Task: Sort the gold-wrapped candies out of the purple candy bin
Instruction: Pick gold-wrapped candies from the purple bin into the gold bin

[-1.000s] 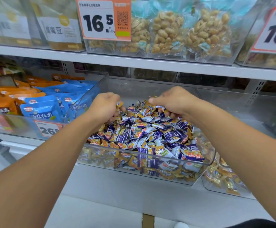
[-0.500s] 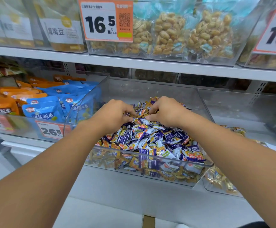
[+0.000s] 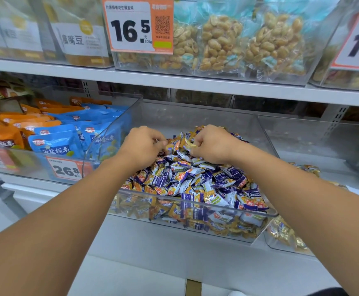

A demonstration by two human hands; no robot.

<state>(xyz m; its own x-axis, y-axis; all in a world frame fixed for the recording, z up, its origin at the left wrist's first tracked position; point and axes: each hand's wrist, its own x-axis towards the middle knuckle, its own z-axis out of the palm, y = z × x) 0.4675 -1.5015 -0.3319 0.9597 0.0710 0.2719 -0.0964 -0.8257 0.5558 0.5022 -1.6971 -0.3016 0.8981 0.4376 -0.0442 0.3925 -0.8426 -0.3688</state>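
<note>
A clear plastic bin [image 3: 195, 212] on the lower shelf holds a heap of purple-and-white wrapped candies [image 3: 197, 178] with gold-wrapped candies [image 3: 175, 144] mixed in, mostly near the back. Both my hands are over the back of the heap with fingers curled. My right hand [image 3: 211, 144] pinches a gold-wrapped candy [image 3: 189, 144] at its fingertips. My left hand [image 3: 142, 146] is curled with its fingertips down among the candies; what it holds is hidden.
A second clear bin [image 3: 285, 233] with gold-wrapped candies stands to the right. On the left is a bin of blue and orange snack bags [image 3: 56, 144] with a price tag. The shelf above [image 3: 195, 82] carries bagged peanuts.
Both hands have come closer together at the back of the heap. The right hand now has a gold candy lifted in its fingertips.
</note>
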